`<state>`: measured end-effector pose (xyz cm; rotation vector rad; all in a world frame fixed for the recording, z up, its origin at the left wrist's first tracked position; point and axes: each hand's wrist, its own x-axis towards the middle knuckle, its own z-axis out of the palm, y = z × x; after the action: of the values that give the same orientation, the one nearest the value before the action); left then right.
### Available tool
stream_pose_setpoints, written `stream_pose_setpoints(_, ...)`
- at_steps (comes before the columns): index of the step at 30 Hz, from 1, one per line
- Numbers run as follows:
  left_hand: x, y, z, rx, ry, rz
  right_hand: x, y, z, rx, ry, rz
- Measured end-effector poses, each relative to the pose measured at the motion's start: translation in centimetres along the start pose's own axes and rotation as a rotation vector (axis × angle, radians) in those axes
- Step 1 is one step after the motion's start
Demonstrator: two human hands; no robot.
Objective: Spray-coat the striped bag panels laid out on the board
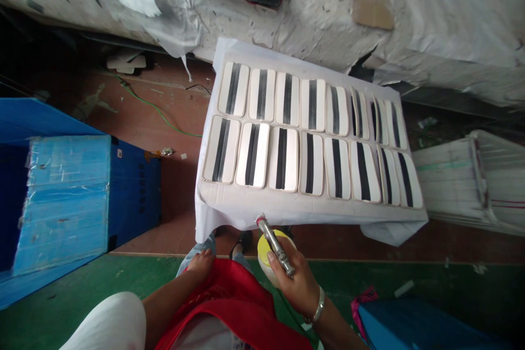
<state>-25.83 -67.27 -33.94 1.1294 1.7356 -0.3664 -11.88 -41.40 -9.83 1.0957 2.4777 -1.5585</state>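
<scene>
My right hand [298, 280] is wrapped round a metal spray gun [274, 241] with a yellow-topped cup [266, 254] under it. The gun's nozzle points away from me, at the near edge of a table covered with a white sheet [262, 205]. Two rows of flat, rounded white pads [283, 158], each with a black stripe down its middle, lie on that sheet. Some pads at the right overlap. Low in front of my body, my left hand [200, 263] is by my jeans, back upward. Its fingertips are hidden, and no object shows in it.
A large blue box [131, 191] stands at the left. On the right is a whitish woven sack [451, 175]. Behind the table runs a stained, sheet-covered bench [320, 22]. A green cord [164, 117] crosses the floor. Another blue container [410, 322] sits at lower right.
</scene>
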Motion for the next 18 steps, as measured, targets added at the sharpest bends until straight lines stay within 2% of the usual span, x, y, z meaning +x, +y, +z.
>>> stream_pose_setpoints(9,0.1,0.1,-1.9,0.005,-0.016,0.001,-0.8,0.6,-1.5,-0.033,0.086,0.078)
stream_pose_setpoints(18,-0.2,-0.6,-3.4,-0.006,0.012,0.0,1.5,-1.4,0.0,0.045,-0.003,0.046)
